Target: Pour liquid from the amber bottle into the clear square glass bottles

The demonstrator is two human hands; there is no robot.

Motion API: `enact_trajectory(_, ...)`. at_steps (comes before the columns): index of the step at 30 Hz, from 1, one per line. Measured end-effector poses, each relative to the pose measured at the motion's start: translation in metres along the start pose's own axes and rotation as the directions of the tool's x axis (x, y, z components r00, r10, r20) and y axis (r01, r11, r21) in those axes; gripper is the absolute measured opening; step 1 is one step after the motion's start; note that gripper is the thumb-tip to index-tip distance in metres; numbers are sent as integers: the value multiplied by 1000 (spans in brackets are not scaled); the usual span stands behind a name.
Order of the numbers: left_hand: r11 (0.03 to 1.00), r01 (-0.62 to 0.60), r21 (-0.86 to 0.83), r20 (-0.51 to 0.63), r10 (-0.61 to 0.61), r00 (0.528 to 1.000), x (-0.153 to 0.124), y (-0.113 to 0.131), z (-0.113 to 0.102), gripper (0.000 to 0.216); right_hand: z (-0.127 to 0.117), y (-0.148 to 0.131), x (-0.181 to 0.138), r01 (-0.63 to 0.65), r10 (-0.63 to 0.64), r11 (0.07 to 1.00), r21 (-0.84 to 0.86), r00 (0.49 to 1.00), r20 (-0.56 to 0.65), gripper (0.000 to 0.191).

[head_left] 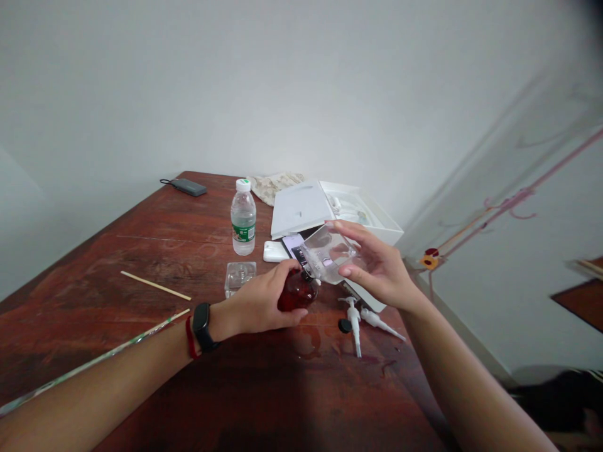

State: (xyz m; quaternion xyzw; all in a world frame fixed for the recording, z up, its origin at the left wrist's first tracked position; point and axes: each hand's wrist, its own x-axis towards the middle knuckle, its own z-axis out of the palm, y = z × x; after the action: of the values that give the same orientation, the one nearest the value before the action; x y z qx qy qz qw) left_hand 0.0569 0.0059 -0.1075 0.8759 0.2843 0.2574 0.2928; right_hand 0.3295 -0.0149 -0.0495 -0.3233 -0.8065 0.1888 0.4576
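My left hand [268,298] is wrapped round a brown bottle [299,292] whose dark neck points up and to the right. Tilted over that neck is a clear plastic container [330,254], gripped between the thumb and fingers of my right hand [377,263]. The container's lower edge is close to the bottle's mouth; whether they touch I cannot tell. Behind my left hand sits a second clear container [240,276]. Two white pump heads [353,323] lie on the table to the right of the bottle, beside a small black cap [345,326].
A water bottle [244,220] with a green label stands at the back of the wooden table [141,251]. Behind my hands lie a phone [293,243], a white case [274,252] and an open white box [377,216]. A thin stick [155,285] and a wrapped stick [108,348] lie left.
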Motion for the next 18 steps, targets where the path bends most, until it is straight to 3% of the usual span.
enact_trajectory(10, 998, 58, -16, 13, -58, 998, 0, 3, -2, 74, 1, 0, -2, -10, 10, 1000, 4, 1000, 4, 62)
enact_trajectory(18, 999, 34, -26, -15, -35, 999, -1, 1, -1, 71, 0, -6, 8, 8, -6, 998, -55, 1000, 20, 61)
